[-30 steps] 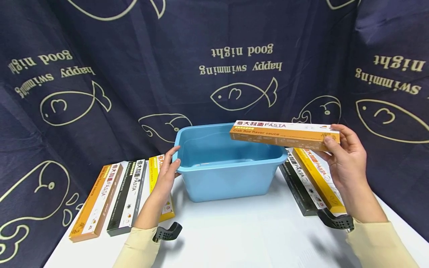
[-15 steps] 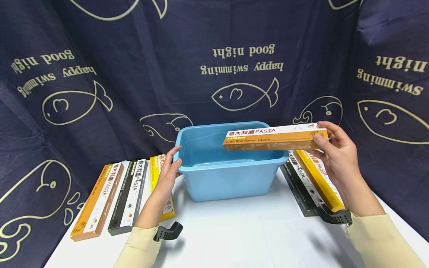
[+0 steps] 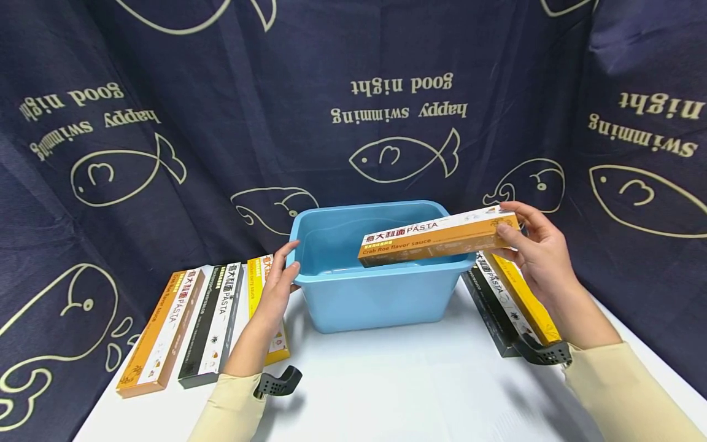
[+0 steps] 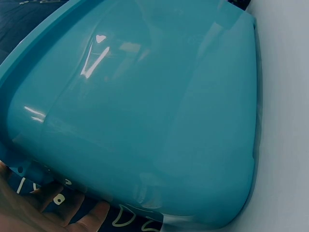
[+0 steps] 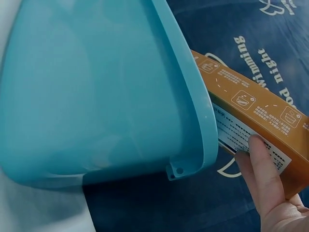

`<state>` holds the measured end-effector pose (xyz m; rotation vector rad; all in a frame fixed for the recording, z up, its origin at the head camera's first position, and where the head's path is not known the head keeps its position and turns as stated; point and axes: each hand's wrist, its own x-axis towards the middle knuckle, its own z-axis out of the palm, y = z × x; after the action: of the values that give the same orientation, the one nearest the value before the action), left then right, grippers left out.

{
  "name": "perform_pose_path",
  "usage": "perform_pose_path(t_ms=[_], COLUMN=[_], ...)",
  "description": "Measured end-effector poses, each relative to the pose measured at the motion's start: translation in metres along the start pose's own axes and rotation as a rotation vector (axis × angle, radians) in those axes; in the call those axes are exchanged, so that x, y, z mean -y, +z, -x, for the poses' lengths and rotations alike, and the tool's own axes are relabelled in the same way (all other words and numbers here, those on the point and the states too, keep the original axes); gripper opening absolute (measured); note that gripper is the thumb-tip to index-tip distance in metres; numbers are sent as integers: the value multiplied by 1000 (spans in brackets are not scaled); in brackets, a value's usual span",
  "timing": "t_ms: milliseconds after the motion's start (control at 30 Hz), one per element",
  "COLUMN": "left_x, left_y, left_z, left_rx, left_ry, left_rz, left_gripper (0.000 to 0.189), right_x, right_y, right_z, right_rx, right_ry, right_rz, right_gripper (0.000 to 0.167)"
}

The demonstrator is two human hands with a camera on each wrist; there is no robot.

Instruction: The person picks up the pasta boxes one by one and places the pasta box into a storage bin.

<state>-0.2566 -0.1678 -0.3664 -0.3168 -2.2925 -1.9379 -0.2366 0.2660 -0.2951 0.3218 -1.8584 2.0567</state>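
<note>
On my head feed I have the person's right hand (image 3: 536, 248) pinching one end of a long orange-and-white cardboard pasta box (image 3: 433, 239), lettered "Crab Roe flavor sauce", with the thumb on its printed front and fingers over the top edge. That box hangs tilted, its left end lower and within the mouth of a blue rectangular plastic tub (image 3: 381, 301), its right end raised above the tub's right side. From my right wrist feed, two fingers lie against its white label panel, next to the tub's rim; I can't tell whether box and rim touch. The left hand (image 3: 276, 285) grips the tub's rim at the left end, thumb at the front corner. The tub stands upright on a white table (image 3: 381, 380). To its left I see three boxes lying flat: an orange-and-white carton (image 3: 160, 334), a black-and-white carton (image 3: 212, 325) and, partly behind the left hand and forearm, a yellow-and-white carton (image 3: 256, 279). To the right lie a second black-and-white carton (image 3: 499, 304) and, just beside it, a second yellow-and-white carton (image 3: 526, 294), partly covered by the right hand. Behind everything hangs a navy cloth curtain (image 3: 276, 123) with pale fish outlines and upside-down lettering.
</note>
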Motion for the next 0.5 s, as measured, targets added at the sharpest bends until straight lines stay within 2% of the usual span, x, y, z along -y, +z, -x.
perform_pose_path(t_ms=[233, 500], left_x=[1, 1], left_y=[-1, 0], left_z=[0, 0], left_rx=[-2, 5], left_ry=[-9, 8], left_rz=[-2, -1], left_gripper=[49, 51], right_x=[-3, -4], right_y=[4, 10], right_z=[-2, -4], right_rx=[34, 71], right_ry=[20, 33], right_rz=[47, 80], right_gripper=[51, 49])
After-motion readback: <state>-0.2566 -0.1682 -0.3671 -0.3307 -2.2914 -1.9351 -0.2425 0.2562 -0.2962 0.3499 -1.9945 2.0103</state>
